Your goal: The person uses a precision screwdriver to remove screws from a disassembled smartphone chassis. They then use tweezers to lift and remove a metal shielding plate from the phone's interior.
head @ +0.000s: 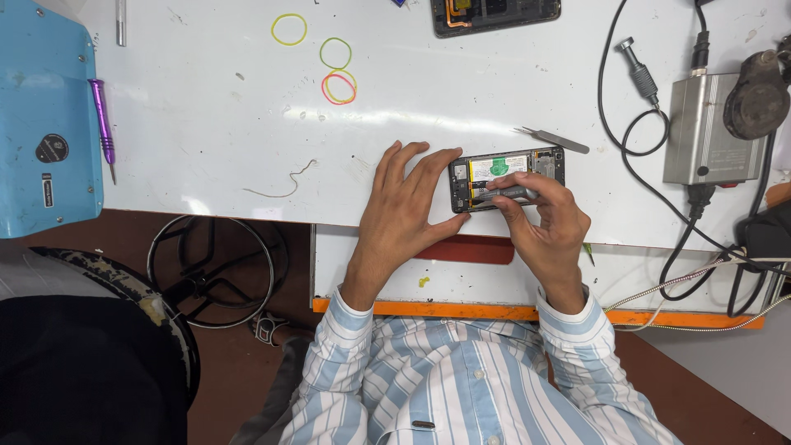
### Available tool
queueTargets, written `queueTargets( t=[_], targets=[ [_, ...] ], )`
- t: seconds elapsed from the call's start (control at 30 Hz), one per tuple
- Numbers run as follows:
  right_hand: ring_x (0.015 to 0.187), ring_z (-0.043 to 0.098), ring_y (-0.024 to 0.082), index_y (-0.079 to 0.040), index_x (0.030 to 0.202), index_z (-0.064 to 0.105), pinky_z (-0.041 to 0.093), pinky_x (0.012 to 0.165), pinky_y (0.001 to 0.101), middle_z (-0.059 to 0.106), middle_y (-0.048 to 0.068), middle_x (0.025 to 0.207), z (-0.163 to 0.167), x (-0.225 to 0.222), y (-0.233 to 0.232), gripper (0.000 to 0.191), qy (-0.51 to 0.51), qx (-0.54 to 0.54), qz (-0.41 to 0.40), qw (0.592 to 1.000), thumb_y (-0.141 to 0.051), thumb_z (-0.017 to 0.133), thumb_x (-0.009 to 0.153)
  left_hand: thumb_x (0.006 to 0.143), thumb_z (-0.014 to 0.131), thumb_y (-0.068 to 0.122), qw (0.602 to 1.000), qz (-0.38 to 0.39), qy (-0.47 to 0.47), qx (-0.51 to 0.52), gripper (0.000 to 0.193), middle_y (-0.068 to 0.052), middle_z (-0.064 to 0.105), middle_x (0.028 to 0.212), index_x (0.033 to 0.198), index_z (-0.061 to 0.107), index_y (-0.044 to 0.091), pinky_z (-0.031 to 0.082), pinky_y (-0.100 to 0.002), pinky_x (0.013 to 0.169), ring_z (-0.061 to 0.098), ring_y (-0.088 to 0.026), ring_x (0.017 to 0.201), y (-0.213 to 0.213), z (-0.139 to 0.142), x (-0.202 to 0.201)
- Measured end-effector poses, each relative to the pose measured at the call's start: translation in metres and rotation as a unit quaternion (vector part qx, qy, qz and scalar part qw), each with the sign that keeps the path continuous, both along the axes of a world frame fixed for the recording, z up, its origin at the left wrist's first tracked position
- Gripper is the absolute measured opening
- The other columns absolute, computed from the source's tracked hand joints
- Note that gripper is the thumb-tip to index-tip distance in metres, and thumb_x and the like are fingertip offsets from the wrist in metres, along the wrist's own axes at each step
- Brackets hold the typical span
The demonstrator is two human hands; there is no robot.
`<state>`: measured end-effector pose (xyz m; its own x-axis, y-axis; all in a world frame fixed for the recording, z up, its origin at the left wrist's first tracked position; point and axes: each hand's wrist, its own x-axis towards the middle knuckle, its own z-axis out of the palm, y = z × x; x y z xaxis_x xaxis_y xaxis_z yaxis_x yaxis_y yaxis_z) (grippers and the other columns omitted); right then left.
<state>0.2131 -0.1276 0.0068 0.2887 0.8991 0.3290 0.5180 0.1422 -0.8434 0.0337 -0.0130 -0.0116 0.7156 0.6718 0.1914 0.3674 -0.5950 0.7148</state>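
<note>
An opened phone [504, 167] with its back off lies near the front edge of the white table [222, 140], its battery and circuit parts showing. My left hand [405, 206] rests flat beside the phone's left end, with the thumb and fingertips steadying it. My right hand [545, 221] grips a grey screwdriver [504, 194] that lies across the phone's lower part, pointing left.
Grey tweezers [552, 138] lie just behind the phone. Coloured rubber bands [338, 86] are scattered farther back, beside a second opened phone [494, 15]. A purple screwdriver [104, 125] lies beside a blue machine [41, 124] at the left. A silver box [709, 128] with black cables stands at the right.
</note>
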Motion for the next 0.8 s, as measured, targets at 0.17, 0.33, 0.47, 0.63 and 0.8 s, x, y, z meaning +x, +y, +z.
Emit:
queueTargets(
  t=[0.17, 0.33, 0.47, 0.63, 0.8],
  targets=[
    [0.112, 0.073, 0.027, -0.005, 0.132, 0.047, 0.067, 0.095, 0.0359, 0.070, 0.018, 0.114, 0.000, 0.002, -0.008, 0.038, 0.043, -0.005, -0.012, 0.999, 0.001, 0.069, 0.101, 0.075, 0.086, 0.046, 1.000, -0.009, -0.008, 0.007, 0.076, -0.004, 0.059, 0.140, 0.139, 0.058, 0.014, 0.024, -0.056, 0.126, 0.043, -0.030, 0.140, 0.000, 0.001, -0.001],
    [0.108, 0.073, 0.026, -0.006, 0.136, 0.044, 0.066, 0.093, 0.0341, 0.066, 0.018, 0.116, -0.008, 0.002, -0.012, 0.039, 0.109, 0.016, -0.042, 0.993, 0.000, 0.067, 0.105, 0.079, 0.083, 0.046, 0.999, -0.015, -0.021, 0.029, 0.032, 0.003, 0.063, 0.134, 0.102, 0.076, 0.024, 0.021, -0.057, 0.125, 0.046, -0.027, 0.136, -0.004, -0.002, 0.002],
    [0.106, 0.073, 0.025, -0.005, 0.136, 0.043, 0.066, 0.088, 0.0323, 0.066, 0.018, 0.116, -0.016, 0.001, -0.014, 0.039, 0.123, 0.027, -0.057, 0.990, -0.002, 0.067, 0.105, 0.083, 0.082, 0.040, 0.999, -0.006, -0.033, 0.024, 0.018, 0.005, 0.066, 0.127, 0.088, 0.079, 0.023, 0.022, -0.057, 0.126, 0.049, -0.024, 0.134, -0.004, -0.005, 0.002],
    [0.103, 0.075, 0.025, -0.007, 0.135, 0.041, 0.066, 0.085, 0.0298, 0.067, 0.016, 0.113, -0.024, 0.004, -0.019, 0.037, 0.132, 0.059, -0.122, 0.982, -0.006, 0.068, 0.109, 0.086, 0.081, 0.028, 0.997, 0.033, -0.063, -0.005, 0.012, 0.002, 0.066, 0.124, 0.092, 0.078, 0.019, 0.031, -0.055, 0.124, 0.056, -0.023, 0.128, -0.001, -0.004, 0.000],
    [0.105, 0.074, 0.026, -0.008, 0.139, 0.040, 0.065, 0.088, 0.0300, 0.067, 0.016, 0.113, -0.029, 0.009, -0.025, 0.039, 0.150, 0.069, -0.147, 0.975, -0.009, 0.068, 0.111, 0.092, 0.079, 0.019, 0.988, 0.123, -0.083, -0.034, 0.014, -0.003, 0.065, 0.125, 0.103, 0.075, 0.011, 0.044, -0.045, 0.119, 0.059, -0.024, 0.123, -0.001, 0.001, 0.005]
  ],
)
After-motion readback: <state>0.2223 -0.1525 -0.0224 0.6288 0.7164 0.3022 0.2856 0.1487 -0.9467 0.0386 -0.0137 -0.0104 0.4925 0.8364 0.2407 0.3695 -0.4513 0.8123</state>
